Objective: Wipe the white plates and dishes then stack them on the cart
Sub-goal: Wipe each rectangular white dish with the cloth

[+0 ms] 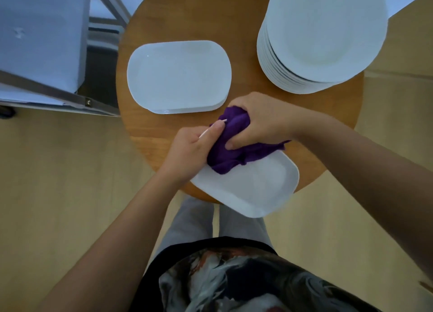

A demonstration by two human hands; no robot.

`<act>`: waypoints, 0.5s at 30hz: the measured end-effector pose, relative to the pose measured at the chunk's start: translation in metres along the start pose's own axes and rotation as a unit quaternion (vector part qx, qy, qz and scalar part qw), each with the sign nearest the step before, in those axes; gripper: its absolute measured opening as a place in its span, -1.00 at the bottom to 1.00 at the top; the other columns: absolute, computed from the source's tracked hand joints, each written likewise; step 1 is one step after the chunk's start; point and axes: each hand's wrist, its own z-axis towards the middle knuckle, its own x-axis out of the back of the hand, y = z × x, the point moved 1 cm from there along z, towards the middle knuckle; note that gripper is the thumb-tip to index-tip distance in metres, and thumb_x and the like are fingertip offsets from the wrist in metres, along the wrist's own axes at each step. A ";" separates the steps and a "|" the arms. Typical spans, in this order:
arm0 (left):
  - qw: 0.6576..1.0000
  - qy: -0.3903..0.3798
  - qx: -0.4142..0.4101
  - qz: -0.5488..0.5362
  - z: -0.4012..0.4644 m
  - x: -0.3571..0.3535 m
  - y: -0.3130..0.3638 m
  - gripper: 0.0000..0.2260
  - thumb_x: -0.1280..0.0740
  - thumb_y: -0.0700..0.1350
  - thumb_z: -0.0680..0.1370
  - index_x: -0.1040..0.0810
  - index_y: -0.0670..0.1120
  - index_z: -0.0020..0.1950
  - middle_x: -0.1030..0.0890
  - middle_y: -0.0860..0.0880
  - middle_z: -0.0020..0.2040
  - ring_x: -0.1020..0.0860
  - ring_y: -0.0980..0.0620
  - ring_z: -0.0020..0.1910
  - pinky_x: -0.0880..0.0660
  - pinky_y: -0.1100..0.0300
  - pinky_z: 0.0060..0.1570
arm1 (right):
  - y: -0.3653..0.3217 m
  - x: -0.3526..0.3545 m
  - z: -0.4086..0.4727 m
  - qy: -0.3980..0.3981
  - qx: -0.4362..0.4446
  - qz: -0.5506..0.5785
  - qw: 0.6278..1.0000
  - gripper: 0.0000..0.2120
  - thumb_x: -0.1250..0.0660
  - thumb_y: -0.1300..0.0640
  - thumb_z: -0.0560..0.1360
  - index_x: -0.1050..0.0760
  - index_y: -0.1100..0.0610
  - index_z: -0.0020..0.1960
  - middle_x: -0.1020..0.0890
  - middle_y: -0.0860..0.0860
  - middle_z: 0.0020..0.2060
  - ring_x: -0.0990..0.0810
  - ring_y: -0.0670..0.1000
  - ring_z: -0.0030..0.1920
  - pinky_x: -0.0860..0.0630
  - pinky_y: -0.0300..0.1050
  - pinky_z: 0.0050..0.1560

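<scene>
A: What is closest to us?

B: A white dish [248,190]. It hangs a little past the near edge of the round worktop [164,129]. The left hand [192,152] holds its left end, with the fingers curled round the rim.

A: And the other hand?

B: The right hand [255,122] squeezes a purple cloth [229,147] in its fingers and presses it on the far end of the dish. That arm comes in from the right, bent at the wrist.

A: How do you wipe it well?

B: I think you hold the dish still and rub all over, corners too. Keep a good grip, because it could tip off the edge.

A: What is farther back?

B: A pile of the same long dishes [178,77] on the left and a tall pile of round plates [323,37] on the right. The metal cart [58,93] stands past the worktop on the left.
</scene>
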 end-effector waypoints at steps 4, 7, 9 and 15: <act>0.998 0.054 0.002 -0.030 0.000 0.019 0.024 -0.49 -0.19 0.09 0.58 -0.48 -0.38 -0.23 -0.52 -0.30 -0.29 -0.44 -0.17 -0.34 -0.38 0.09 -0.27 | -0.003 0.014 -0.013 0.039 -0.006 0.110 0.993 -0.68 -0.56 0.05 0.27 -0.49 -0.08 -0.08 -0.64 -0.20 -0.22 -0.61 -0.25 -0.19 -0.48 -0.41 -0.39; 0.991 0.109 0.022 -0.068 0.001 0.042 0.035 -0.56 -0.19 0.12 0.57 -0.46 -0.18 -0.35 -0.54 0.03 -0.42 -0.51 0.09 -0.44 -0.46 0.25 -0.39 | 0.006 0.016 -0.027 0.073 -0.012 0.142 0.987 -0.67 -0.56 0.07 0.26 -0.52 -0.01 -0.06 -0.65 -0.16 -0.20 -0.64 -0.13 -0.16 -0.55 -0.32 -0.31; 0.991 0.113 0.024 -0.074 0.002 0.052 0.040 -0.61 -0.19 0.13 0.57 -0.45 -0.08 -0.36 -0.54 0.12 -0.46 -0.53 0.20 -0.46 -0.47 0.34 -0.43 | 0.010 0.016 -0.036 0.092 -0.022 0.176 0.980 -0.65 -0.57 0.06 0.24 -0.52 0.00 -0.05 -0.66 -0.13 -0.21 -0.65 -0.09 -0.16 -0.56 -0.28 -0.28; 0.971 0.182 0.063 -0.144 0.004 0.057 0.044 -0.63 -0.20 0.20 0.55 -0.43 0.00 -0.33 -0.53 0.17 -0.48 -0.50 0.27 -0.48 -0.48 0.29 -0.41 | 0.013 0.015 -0.049 0.224 -0.015 0.336 0.915 -0.51 -0.58 0.05 0.11 -0.55 -0.06 0.01 -0.68 -0.08 -0.14 -0.68 -0.02 -0.10 -0.58 -0.18 -0.27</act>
